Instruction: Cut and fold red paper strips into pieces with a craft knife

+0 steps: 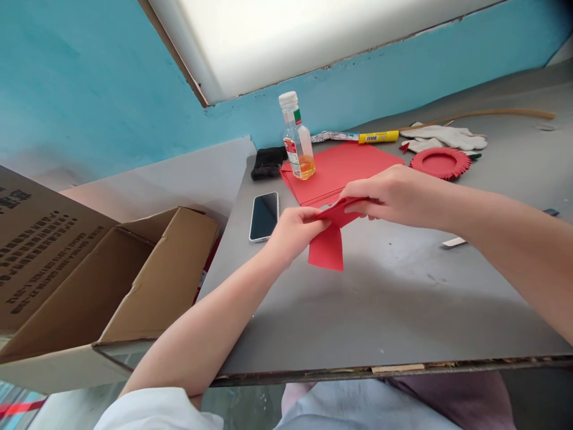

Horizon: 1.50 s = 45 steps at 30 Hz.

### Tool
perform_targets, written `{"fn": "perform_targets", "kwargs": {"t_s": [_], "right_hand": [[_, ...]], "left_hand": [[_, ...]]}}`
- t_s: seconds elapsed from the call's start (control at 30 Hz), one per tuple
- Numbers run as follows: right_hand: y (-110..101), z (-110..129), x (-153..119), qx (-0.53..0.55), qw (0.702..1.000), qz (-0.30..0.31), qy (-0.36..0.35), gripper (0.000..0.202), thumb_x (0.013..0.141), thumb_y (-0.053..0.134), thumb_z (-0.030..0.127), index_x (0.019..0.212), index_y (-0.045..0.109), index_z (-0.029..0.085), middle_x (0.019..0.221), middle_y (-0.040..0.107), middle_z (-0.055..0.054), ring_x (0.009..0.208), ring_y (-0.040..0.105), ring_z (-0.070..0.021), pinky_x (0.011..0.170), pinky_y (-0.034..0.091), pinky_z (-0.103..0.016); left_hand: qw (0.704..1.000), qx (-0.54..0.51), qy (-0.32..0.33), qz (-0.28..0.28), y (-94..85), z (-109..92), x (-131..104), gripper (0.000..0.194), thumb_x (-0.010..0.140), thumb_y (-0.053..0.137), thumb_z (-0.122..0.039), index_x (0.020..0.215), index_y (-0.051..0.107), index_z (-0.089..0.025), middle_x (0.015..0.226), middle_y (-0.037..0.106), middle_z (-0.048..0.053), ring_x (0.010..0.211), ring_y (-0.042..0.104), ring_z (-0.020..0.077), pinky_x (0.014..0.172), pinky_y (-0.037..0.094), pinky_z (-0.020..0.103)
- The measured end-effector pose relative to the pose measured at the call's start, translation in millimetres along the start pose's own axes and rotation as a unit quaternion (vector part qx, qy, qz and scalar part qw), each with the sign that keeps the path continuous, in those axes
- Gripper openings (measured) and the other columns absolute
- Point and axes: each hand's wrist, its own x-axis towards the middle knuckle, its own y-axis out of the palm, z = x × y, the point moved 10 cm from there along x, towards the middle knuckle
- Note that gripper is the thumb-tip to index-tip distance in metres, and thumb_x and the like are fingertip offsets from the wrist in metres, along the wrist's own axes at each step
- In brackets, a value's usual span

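Left hand (293,234) and right hand (388,190) both pinching folded red paper (327,248), frame center.
Clear glass bottle (293,148), upper center, holding a little amber liquid (307,167), standing on flat red sheets (358,164); printed cardboard box (156,286) sitting open at left. Pleated-rim red disc (437,162) lying upper right. Smooth gray tabletop (358,316) running beneath, blue wall (80,71) rising behind.

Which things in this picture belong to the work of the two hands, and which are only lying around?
Belonging, it seems:
folded paper, held by left hand and right hand
red sheets
red rosette, probably

Apparently just lying around:
phone
bottle, standing on the sheets
gloves
box

Unclear:
yellow tube
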Motion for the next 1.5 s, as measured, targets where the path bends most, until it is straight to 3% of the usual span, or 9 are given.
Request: {"fn": "perform_targets", "kwargs": {"t_s": [0.1, 0.3, 0.4, 0.57, 0.7, 0.97, 1.13, 1.33, 1.5], "right_hand": [[-4, 9, -1, -0.045, 0.998, -0.029, -0.03, 0.021, 0.086, 0.043, 0.029, 0.082, 0.063, 0.025, 0.057, 0.054, 0.002, 0.049, 0.044, -0.0121, 0.049, 0.027, -0.027], [-25, 5, -1, -0.023, 0.995, -0.098, -0.013, 0.018, 0.084, 0.046, 0.023, 0.081, 0.063, 0.024, 0.06, 0.056, 0.003, 0.05, 0.042, -0.0099, 0.048, 0.028, -0.026], [-33, -2, -2, 0.026, 0.992, -0.124, 0.009, 0.017, 0.082, 0.047, 0.02, 0.08, 0.063, 0.023, 0.062, 0.057, 0.003, 0.05, 0.041, -0.0094, 0.045, 0.029, -0.025], [-28, -12, -2, 0.159, 0.979, -0.117, 0.041, 0.013, 0.078, 0.05, 0.018, 0.08, 0.062, 0.024, 0.076, 0.062, 0.0, 0.064, 0.052, -0.0136, 0.049, 0.037, -0.026], [-24, -14, -2, 0.236, 0.962, -0.123, 0.062, 0.007, 0.075, 0.053, 0.02, 0.076, 0.059, 0.023, 0.074, 0.061, 0.0, 0.062, 0.052, -0.0132, 0.049, 0.04, -0.027], [-2, -23, -2, 0.354, 0.922, -0.104, 0.12, 0.01, 0.074, 0.055, 0.018, 0.082, 0.059, 0.022, 0.072, 0.059, 0.002, 0.058, 0.055, -0.0109, 0.052, 0.045, -0.026], [0, -28, -2, 0.279, 0.945, -0.067, 0.157, 0.016, 0.079, 0.055, 0.036, 0.078, 0.055, 0.02, 0.069, 0.057, 0.002, 0.059, 0.056, -0.0114, 0.055, 0.044, -0.027], [0, -23, -3, 0.218, 0.964, 0.012, 0.151, 0.02, 0.083, 0.048, 0.035, 0.071, 0.048, 0.02, 0.061, 0.049, 0.004, 0.053, 0.044, -0.0081, 0.048, 0.034, -0.023], [6, -19, -2, 0.226, 0.962, 0.05, 0.146, 0.021, 0.084, 0.047, 0.038, 0.072, 0.048, 0.021, 0.058, 0.047, 0.004, 0.05, 0.041, -0.008, 0.047, 0.034, -0.023]], "left_hand": [[0.996, -0.09, -0.002, 0.001, -2.7, 0, 1, 0.016, 0.072, 0.059, -0.022, 0.081, 0.071, -0.017, 0.075, 0.067, 0.002, 0.068, 0.059, 0.0139, 0.063, 0.045, 0.024], [0.965, -0.234, 0.052, 0.107, 8.3, -23, -5, 0.031, 0.073, 0.052, -0.016, 0.099, 0.068, -0.013, 0.102, 0.067, 0.009, 0.098, 0.062, 0.0213, 0.089, 0.046, 0.034], [0.977, -0.181, 0.095, 0.063, 1.3, -31, -8, 0.024, 0.077, 0.06, -0.022, 0.099, 0.068, -0.016, 0.098, 0.068, 0.007, 0.094, 0.064, 0.0196, 0.086, 0.048, 0.033], [0.979, -0.078, 0.184, -0.046, -15.6, -43, -13, 0.014, 0.079, 0.06, -0.026, 0.078, 0.07, -0.016, 0.068, 0.063, 0.002, 0.059, 0.06, 0.0113, 0.056, 0.053, 0.025], [0.961, -0.022, 0.257, -0.101, -26.0, -56, -20, 0.01, 0.076, 0.063, -0.026, 0.074, 0.071, -0.019, 0.079, 0.058, 0.002, 0.067, 0.054, 0.0105, 0.053, 0.051, 0.021], [0.973, -0.101, 0.179, -0.107, -27.8, -41, -16, 0.023, 0.073, 0.066, -0.036, 0.084, 0.069, -0.016, 0.083, 0.065, 0.002, 0.078, 0.058, 0.0145, 0.065, 0.054, 0.027], [0.984, -0.143, 0.11, 0.014, -12.0, -36, -12, 0.041, 0.082, 0.05, -0.052, 0.096, 0.067, -0.017, 0.08, 0.065, 0.004, 0.074, 0.062, 0.0164, 0.064, 0.049, 0.027], [0.954, -0.193, -0.013, 0.229, 27.7, -21, -22, 0.03, 0.074, 0.067, -0.022, 0.103, 0.063, -0.017, 0.105, 0.063, 0.011, 0.098, 0.061, 0.0238, 0.084, 0.046, 0.037], [0.94, -0.214, -0.046, 0.262, 42.2, -14, -27, 0.02, 0.08, 0.062, -0.023, 0.098, 0.06, -0.015, 0.092, 0.065, 0.01, 0.076, 0.064, 0.0187, 0.074, 0.049, 0.035]]}}
